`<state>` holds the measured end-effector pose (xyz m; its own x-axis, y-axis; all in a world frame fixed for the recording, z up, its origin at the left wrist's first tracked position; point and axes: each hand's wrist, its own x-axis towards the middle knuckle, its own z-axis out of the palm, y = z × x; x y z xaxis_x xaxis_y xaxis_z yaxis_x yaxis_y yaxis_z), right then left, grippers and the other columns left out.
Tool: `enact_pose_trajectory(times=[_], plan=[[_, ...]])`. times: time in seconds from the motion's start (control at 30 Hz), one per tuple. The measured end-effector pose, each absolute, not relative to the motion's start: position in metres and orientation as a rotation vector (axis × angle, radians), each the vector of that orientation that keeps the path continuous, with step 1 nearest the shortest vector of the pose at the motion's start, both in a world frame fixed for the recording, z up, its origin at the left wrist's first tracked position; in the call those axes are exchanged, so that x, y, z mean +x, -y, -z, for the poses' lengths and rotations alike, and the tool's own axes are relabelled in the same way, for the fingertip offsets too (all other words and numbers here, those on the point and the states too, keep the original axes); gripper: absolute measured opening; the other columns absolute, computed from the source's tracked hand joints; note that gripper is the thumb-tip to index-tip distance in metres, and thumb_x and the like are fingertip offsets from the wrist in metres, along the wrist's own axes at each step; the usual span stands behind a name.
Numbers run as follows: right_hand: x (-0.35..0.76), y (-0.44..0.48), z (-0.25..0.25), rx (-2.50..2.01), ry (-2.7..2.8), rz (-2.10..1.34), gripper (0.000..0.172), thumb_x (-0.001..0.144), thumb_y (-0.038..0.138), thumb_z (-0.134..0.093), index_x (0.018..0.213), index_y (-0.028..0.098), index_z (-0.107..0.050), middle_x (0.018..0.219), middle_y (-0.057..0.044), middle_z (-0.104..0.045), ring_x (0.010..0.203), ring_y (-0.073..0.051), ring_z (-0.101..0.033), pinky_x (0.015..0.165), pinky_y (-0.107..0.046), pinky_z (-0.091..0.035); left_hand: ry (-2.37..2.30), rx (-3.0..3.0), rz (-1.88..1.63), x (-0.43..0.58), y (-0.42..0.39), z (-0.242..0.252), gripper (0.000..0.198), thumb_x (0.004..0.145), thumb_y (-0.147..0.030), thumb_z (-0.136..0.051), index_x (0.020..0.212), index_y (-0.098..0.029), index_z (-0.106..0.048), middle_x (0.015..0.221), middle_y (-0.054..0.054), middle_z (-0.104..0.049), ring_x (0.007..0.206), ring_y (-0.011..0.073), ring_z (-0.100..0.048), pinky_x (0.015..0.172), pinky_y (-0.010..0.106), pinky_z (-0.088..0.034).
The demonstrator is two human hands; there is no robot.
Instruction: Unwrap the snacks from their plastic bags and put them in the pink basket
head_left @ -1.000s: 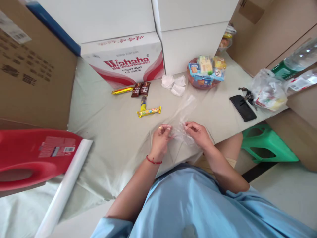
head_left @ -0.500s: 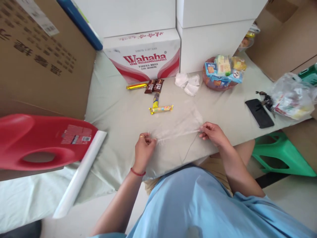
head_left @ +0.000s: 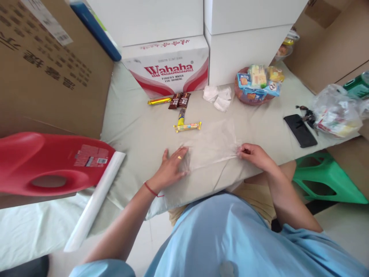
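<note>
A thin, see-through plastic bag or piece of film [head_left: 215, 144] lies flat on the cloth-covered table in front of me. My left hand [head_left: 173, 165] rests on its left edge, palm down with the fingers spread. At the right corner, my right hand [head_left: 250, 153] pinches the film between thumb and fingers. Just beyond it lie a yellow wrapped snack stick [head_left: 188, 127] and a second stick, blue and yellow [head_left: 181, 116]. Farther back are two brown cocoa packets [head_left: 179, 100] and a red-and-yellow wrapped bar [head_left: 159, 101].
A Wahaha carton [head_left: 170, 71] stands at the back, with white tissues [head_left: 218, 97] and a snack basket [head_left: 253, 98] to its right. A phone [head_left: 300, 130] and plastic bag [head_left: 336, 111] lie at right. On the left are a red plastic stool [head_left: 57, 154] and a white roll [head_left: 95, 202].
My left hand has let go of its pinch and spread flat on the film's left edge. The right hand has shifted slightly right, still pinching the corner.
</note>
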<state>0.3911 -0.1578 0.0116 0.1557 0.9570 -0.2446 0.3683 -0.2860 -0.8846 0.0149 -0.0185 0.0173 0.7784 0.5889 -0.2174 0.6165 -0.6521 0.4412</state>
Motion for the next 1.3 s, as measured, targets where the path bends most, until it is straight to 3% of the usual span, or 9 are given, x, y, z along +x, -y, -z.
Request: enact_pose_trajectory(times=[0.13,0.27,0.53,0.63,0.73,0.9,1.0,1.13,1.3], plan=[[0.412,0.160,-0.023,-1.848,1.354,-1.042,0.019,0.077,0.042,-0.076,0.083,0.024,-0.073,0.082,-0.003,-0.073,0.076,-0.022,-0.066,0.073,-0.035,-0.052,-0.912,2.499,0.178,0.009,0.026,-0.011,0.109,0.083,-0.063,-0.076,0.170,-0.024,-0.024,0.177,0.021,-0.023,0.166,0.0425,-0.012,0.126,0.077,-0.001],[0.395,0.139,-0.063,-1.891,1.438,-0.470,0.014,0.091,0.035,-0.067,0.093,0.026,-0.076,0.096,-0.008,-0.073,0.086,-0.025,-0.068,0.082,-0.041,-0.054,-0.922,2.534,0.209,0.012,0.032,-0.007,0.119,0.076,-0.070,-0.081,0.170,-0.026,-0.024,0.178,0.022,-0.015,0.166,0.0455,-0.007,0.124,0.078,-0.001],[0.317,0.128,-0.038,-1.256,2.145,-0.918,0.036,0.087,0.017,-0.073,0.120,0.029,-0.080,0.152,-0.009,-0.062,0.143,-0.033,-0.054,0.119,-0.055,-0.045,-1.038,2.424,0.046,0.008,0.038,-0.012,0.058,0.110,-0.048,-0.030,0.166,-0.034,-0.037,0.175,0.010,-0.034,0.164,0.0332,-0.026,0.126,0.076,-0.005],[0.337,0.146,-0.017,-1.303,2.052,-1.055,0.030,0.093,0.024,-0.071,0.121,0.028,-0.079,0.154,-0.010,-0.061,0.146,-0.031,-0.053,0.122,-0.054,-0.043,-1.155,2.463,-0.032,0.008,0.055,-0.006,0.054,0.111,-0.040,-0.030,0.163,-0.036,-0.042,0.172,0.008,-0.038,0.162,0.0323,-0.031,0.127,0.075,-0.001],[0.368,0.143,-0.020,-1.368,1.890,-1.168,0.023,0.099,0.040,-0.066,0.113,0.029,-0.080,0.138,-0.008,-0.073,0.128,-0.027,-0.067,0.112,-0.047,-0.052,-1.210,2.510,-0.098,0.012,0.073,0.000,0.055,0.110,-0.038,-0.035,0.164,-0.036,-0.041,0.172,0.006,-0.038,0.162,0.0323,-0.032,0.129,0.072,-0.001],[0.379,0.035,-0.037,-1.827,1.590,-0.909,0.042,0.100,0.059,-0.055,0.097,0.023,-0.075,0.086,-0.008,-0.076,0.077,-0.024,-0.070,0.078,-0.040,-0.057,-1.223,2.518,-0.174,0.012,0.080,0.002,0.056,0.109,-0.035,-0.038,0.165,-0.038,-0.039,0.171,0.003,-0.040,0.160,0.0309,-0.036,0.132,0.068,-0.003],[0.351,-0.069,-0.037,-2.024,1.630,-0.645,0.049,0.095,0.065,-0.063,0.103,0.018,-0.072,0.097,-0.015,-0.077,0.097,-0.032,-0.071,0.093,-0.046,-0.054,-1.200,2.536,-0.189,0.010,0.078,0.002,0.055,0.109,-0.036,-0.040,0.164,-0.035,-0.042,0.170,0.004,-0.042,0.159,0.0314,-0.038,0.132,0.068,-0.005],[0.286,-0.180,-0.030,-2.231,1.531,-0.457,0.080,0.090,0.077,-0.064,0.132,0.009,-0.060,0.128,-0.026,-0.070,0.131,-0.044,-0.058,0.109,-0.057,-0.045,-1.203,2.558,-0.239,0.009,0.078,0.002,0.051,0.109,-0.036,-0.042,0.160,-0.032,-0.049,0.168,0.004,-0.046,0.157,0.0292,-0.042,0.134,0.065,-0.007],[0.237,-0.227,-0.018,-2.403,1.303,-0.430,0.096,0.080,0.063,-0.082,0.150,0.008,-0.046,0.146,-0.030,-0.057,0.142,-0.046,-0.047,0.111,-0.059,-0.043,-1.225,2.582,-0.293,0.009,0.079,0.001,0.047,0.109,-0.036,-0.044,0.155,-0.029,-0.056,0.164,0.005,-0.052,0.154,0.0281,-0.046,0.134,0.063,-0.013]])
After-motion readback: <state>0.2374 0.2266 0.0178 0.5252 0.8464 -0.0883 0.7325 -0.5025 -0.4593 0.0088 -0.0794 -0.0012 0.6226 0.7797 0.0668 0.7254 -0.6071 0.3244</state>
